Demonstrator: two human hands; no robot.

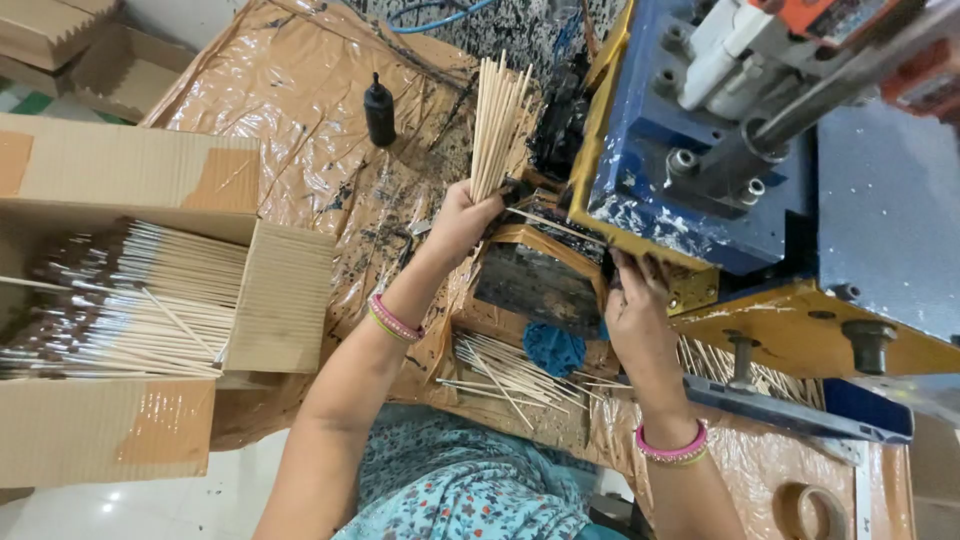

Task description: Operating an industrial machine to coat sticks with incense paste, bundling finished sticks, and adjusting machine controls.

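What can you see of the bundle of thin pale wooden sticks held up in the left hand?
The bundle of thin pale wooden sticks is a loose sheaf of bare, light tan sticks, fanning slightly wider toward the far ends. It stands roughly upright over the brown plastic-covered table. The left hand closes its grip around the lower end, hiding the tips there. Its base sits by the edge of the blue and yellow machine; whether they touch I cannot tell.

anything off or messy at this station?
Yes. Black smears and splatter stain the brown plastic sheet around the black bottle. Loose sticks lie scattered at odd angles below the left hand, and one lies crosswise in the cardboard box.
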